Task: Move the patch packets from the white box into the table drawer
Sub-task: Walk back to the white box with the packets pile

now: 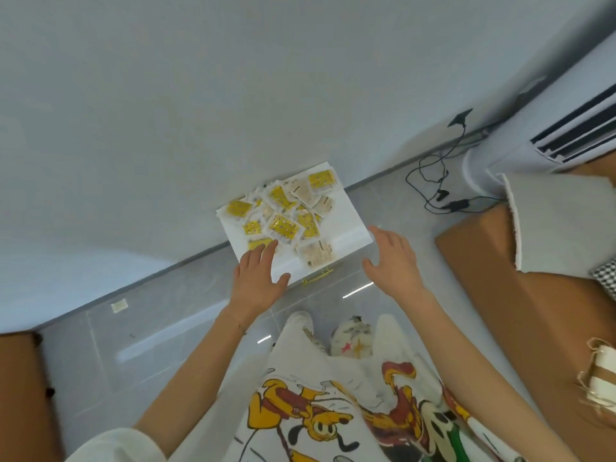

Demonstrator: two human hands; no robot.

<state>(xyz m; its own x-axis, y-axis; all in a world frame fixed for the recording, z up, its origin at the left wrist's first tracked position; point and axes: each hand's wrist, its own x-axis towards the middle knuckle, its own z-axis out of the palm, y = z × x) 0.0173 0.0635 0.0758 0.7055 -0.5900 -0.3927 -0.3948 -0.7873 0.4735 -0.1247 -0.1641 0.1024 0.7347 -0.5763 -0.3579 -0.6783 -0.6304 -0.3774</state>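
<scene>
The yellow and beige foil patch packets (pixel 283 225) lie heaped in the flat white box (pixel 348 225) at centre frame. The left hand (pixel 258 278), fingers straight, lies over its lower-left corner. The right hand (pixel 395 261), fingers spread, is just beside its right edge. Neither holds anything. This looks like the first pickup; the next move likely calls for pinching packets. No drawer shows.

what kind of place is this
Probably an ordinary indoor room, perhaps a home or office: glossy grey floor tiles, a plain white wall, and a floor-standing air conditioner with cables beside it.

White box (pixel 350 225): shallow, open-topped, against the wall. Patch packets (pixel 283 215), yellow and pale, lie jumbled and overlapping inside.
</scene>
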